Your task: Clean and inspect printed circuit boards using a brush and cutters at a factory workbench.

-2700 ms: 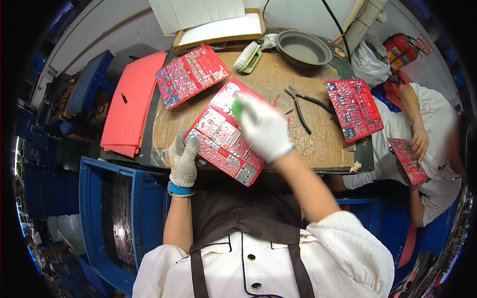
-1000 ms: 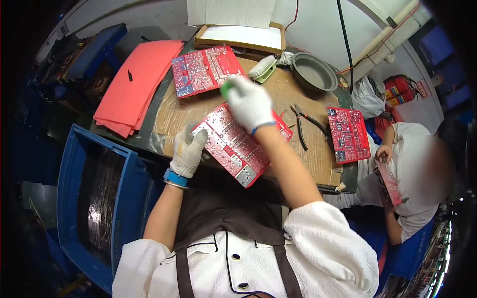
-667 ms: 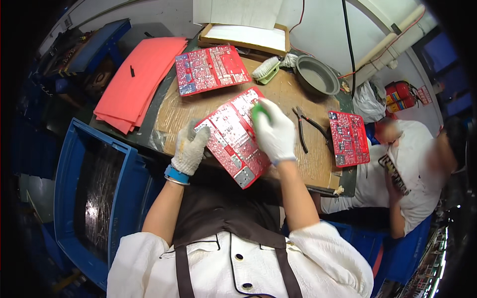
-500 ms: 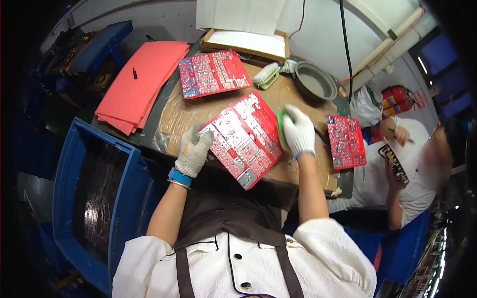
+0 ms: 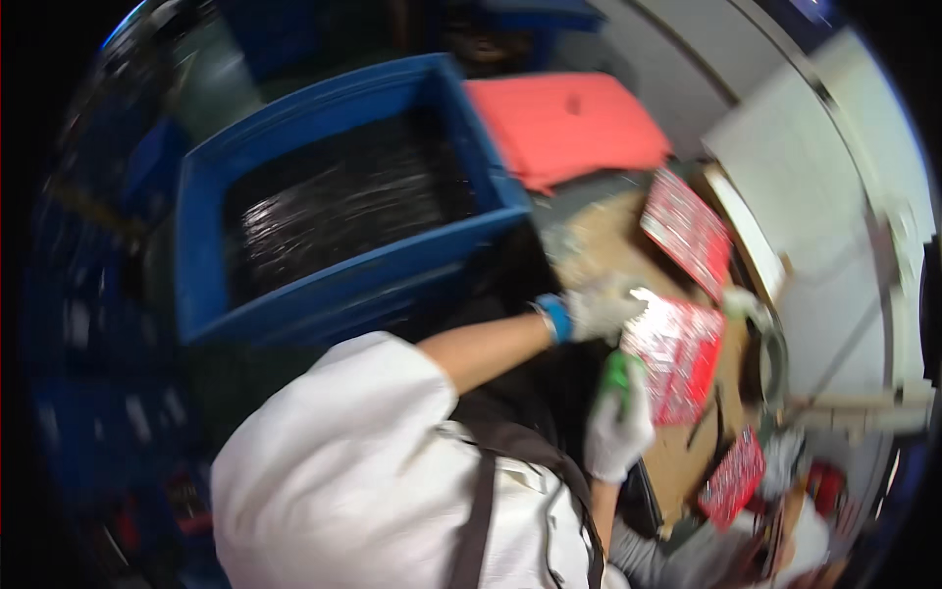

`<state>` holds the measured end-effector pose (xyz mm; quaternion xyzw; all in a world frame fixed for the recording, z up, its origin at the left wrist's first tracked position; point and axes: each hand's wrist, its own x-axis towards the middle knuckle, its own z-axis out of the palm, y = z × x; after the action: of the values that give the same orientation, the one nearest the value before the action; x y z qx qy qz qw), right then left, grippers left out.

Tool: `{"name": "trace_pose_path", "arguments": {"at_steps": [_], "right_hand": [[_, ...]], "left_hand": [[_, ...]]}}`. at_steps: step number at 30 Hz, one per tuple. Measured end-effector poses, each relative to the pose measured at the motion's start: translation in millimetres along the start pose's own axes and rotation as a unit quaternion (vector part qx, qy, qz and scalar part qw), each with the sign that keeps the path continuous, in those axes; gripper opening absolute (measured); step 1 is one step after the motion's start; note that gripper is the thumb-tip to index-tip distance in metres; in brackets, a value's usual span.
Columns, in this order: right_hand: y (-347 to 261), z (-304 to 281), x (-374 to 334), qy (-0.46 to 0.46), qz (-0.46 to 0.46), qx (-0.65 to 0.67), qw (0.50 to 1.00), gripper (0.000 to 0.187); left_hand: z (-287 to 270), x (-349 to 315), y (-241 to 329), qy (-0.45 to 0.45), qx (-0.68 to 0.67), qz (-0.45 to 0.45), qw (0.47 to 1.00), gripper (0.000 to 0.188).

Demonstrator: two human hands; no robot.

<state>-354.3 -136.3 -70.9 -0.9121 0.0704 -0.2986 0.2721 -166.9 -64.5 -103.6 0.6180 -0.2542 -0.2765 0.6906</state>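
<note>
Ref = blue crate (image 5: 383, 280), biggest item, dark glossy contents, kind can't tell. Directions as seen in the head view; whole frame motion-blurred.

Table (image 5: 589, 196): right of the crate, starts just past its right end. Brown cardboard (image 5: 613, 236) lies on top of it.

Pink sheets (image 5: 579, 133): stacked, just off the crate's upper right corner, small dark item on them.

Co-worker (image 5: 807, 545): white top, far lower right of the crate, partly cut by the dark rim.

Held red board (image 5: 682, 358), the piece in hand: right of the crate, lower than its right end, tilted, pale glare at the corner facing the crate.

Second red board (image 5: 687, 231): right of the crate, about level with its right end. Third red board (image 5: 734, 478): well right of the crate and well below it.

Right hand (image 5: 620, 422): white glove, lower right of the crate, fingers closed round the green tool.

Left hand (image 5: 601, 312): gloved, between crate and held board, fingers clamped on the board's near corner.

Grey pan (image 5: 773, 365): far right of the crate.

Green tool (image 5: 618, 375): lower right of the crate, by the held board's lower left; contact can't tell.
</note>
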Motion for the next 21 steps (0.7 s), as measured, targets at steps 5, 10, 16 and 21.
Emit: {"name": "trace_pose_path", "arguments": {"at_steps": [5, 10, 16, 21], "right_hand": [[101, -85, 17, 0.069, 0.166, -0.088, 0.980, 0.034], [60, -120, 34, 0.190, 0.167, -0.019, 0.967, 0.040], [86, -96, 18, 0.127, 0.097, 0.027, 0.987, 0.040], [72, -87, 14, 0.118, 0.139, 0.064, 0.981, 0.040]], "left_hand": [[-13, -60, 34, 0.052, -0.058, 0.056, 0.995, 0.032], [-70, -116, 111, 0.213, 0.055, 0.178, 0.959, 0.023], [-192, -240, 213, 0.416, 0.500, 0.290, 0.702, 0.020], [-239, -267, 250, 0.534, 0.317, 0.187, 0.761, 0.036]]}}
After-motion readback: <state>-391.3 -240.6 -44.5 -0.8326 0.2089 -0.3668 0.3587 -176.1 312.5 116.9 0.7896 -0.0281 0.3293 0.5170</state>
